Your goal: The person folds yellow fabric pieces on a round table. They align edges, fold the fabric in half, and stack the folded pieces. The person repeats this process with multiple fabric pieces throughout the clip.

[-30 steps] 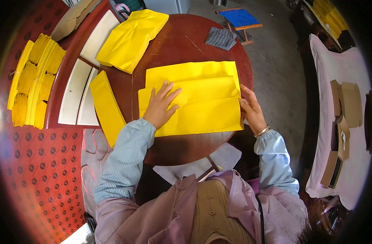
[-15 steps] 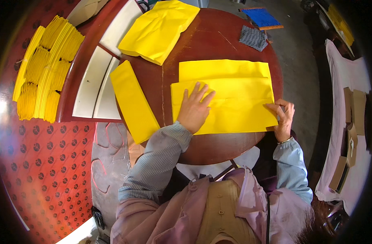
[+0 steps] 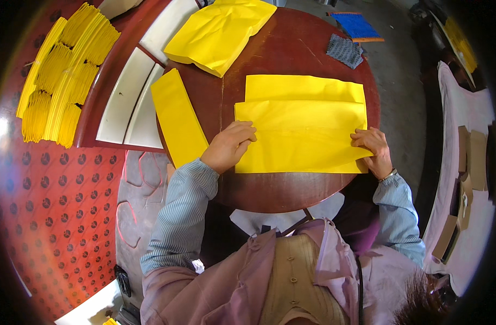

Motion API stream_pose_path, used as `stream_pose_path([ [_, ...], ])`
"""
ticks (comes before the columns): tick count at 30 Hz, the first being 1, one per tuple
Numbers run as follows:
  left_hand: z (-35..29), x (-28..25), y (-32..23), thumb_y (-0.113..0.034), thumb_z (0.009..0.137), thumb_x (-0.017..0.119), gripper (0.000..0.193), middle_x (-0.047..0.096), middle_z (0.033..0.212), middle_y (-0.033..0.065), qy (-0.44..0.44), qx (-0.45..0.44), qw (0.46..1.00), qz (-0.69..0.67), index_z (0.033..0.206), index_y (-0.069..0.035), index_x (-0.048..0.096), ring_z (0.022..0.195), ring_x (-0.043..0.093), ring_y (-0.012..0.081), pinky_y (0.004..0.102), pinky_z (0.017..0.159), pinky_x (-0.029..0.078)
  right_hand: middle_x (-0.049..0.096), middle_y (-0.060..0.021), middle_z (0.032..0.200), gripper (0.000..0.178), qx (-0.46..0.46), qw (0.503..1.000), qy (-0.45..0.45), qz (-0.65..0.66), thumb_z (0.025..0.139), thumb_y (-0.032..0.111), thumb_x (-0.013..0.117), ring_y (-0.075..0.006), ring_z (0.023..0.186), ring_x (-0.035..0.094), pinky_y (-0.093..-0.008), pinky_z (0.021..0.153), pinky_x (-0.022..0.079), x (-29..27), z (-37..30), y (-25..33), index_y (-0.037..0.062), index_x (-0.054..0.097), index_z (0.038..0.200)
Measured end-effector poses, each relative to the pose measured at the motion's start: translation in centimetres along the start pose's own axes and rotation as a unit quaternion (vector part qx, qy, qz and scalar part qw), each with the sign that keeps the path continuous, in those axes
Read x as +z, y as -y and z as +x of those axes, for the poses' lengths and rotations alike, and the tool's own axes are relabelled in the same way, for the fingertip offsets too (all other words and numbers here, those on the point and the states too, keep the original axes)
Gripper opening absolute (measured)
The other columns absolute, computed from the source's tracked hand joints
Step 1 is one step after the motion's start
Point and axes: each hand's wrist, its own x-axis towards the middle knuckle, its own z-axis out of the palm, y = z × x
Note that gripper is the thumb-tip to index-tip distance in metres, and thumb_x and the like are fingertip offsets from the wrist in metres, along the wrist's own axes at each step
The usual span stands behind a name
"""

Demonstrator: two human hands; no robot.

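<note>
Your left hand (image 3: 228, 145) curled at yellow sheet (image 3: 302, 135), grip unclear, right hand (image 3: 375, 148) pinching its edge, dark logos (image 3: 63, 158) across red covering (image 3: 69, 187)

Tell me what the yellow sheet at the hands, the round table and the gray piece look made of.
Yellow sheet: likely stiff paper or felt-like fabric, matte, with straight creases. Round table: probably varnished or painted wood, as its red-brown top shines and shows scratches. Gray piece: bumpy, maybe knitted cloth or bubble plastic; unclear.

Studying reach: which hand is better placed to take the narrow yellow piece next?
Likely the left hand, nearer the narrow yellow piece; the right hand touches the right edge of the yellow sheet.
</note>
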Motion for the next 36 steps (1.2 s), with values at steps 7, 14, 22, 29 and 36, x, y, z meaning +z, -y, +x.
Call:
stream_pose_path([
  [7, -0.9, 1.3, -0.7, -0.006, 0.097, 0.068, 0.038, 0.061, 0.143, 0.022, -0.207, -0.222, 0.946, -0.109, 0.135, 0.001, 0.064, 0.131, 0.062, 0.0351, 0.0382, 0.112, 0.05, 0.074, -0.0114, 0.127, 0.023, -0.012, 0.999, -0.018, -0.025, 0.086, 0.014, 0.083, -0.0329, 0.121, 0.066, -0.0456, 0.105, 0.05, 0.1, -0.5, 0.4, 0.0085, 0.076, 0.108],
  [14, 0.5, 2.4, 2.4, -0.008, 0.104, 0.062, 0.047, 0.059, 0.145, 0.0218, -0.245, -0.314, 0.871, -0.287, 0.149, 0.003, 0.052, 0.128, 0.064, 0.0275, 0.0333, 0.107, 0.051, 0.069, -0.0146, 0.133, 0.037, 0.024, 0.997, -0.073, 0.012, 0.08, 0.006, 0.083, -0.0358, 0.121, 0.064, -0.0441, 0.101, 0.054, 0.3, -1.7, 0.6, 0.0047, 0.075, 0.115],
  [22, 1.0, 2.1, 3.7, -0.006, 0.101, 0.064, 0.047, 0.059, 0.142, 0.022, -0.233, -0.278, 0.906, -0.22, 0.147, 0.0, 0.055, 0.119, 0.067, 0.0274, 0.034, 0.102, 0.054, 0.07, -0.014, 0.132, 0.029, 0.024, 0.996, -0.086, 0.015, 0.086, 0.007, 0.081, -0.0338, 0.12, 0.064, -0.0438, 0.099, 0.055, 0.5, -2.4, 0.1, 0.0054, 0.076, 0.114],
  [29, 1.9, 0.8, 2.8, -0.007, 0.102, 0.066, 0.046, 0.059, 0.143, 0.0183, -0.221, -0.301, 0.897, -0.236, 0.147, -0.001, 0.055, 0.124, 0.062, 0.0237, 0.033, 0.101, 0.054, 0.072, -0.0136, 0.125, 0.032, 0.015, 0.992, -0.117, 0.038, 0.076, -0.003, 0.076, -0.0349, 0.118, 0.066, -0.0429, 0.099, 0.055, 0.8, -2.5, -0.1, 0.004, 0.075, 0.107],
  [36, 0.2, 0.3, -2.5, 0.013, 0.088, 0.057, 0.035, 0.071, 0.126, 0.0162, -0.219, -0.065, 0.974, 0.01, 0.115, -0.003, 0.074, 0.127, 0.065, 0.0347, 0.0403, 0.112, 0.049, 0.073, -0.0109, 0.126, 0.031, -0.037, 0.994, -0.102, -0.011, 0.081, 0.012, 0.085, -0.031, 0.119, 0.067, -0.0418, 0.1, 0.054, 0.8, -2.0, -0.6, 0.0075, 0.077, 0.11],
])
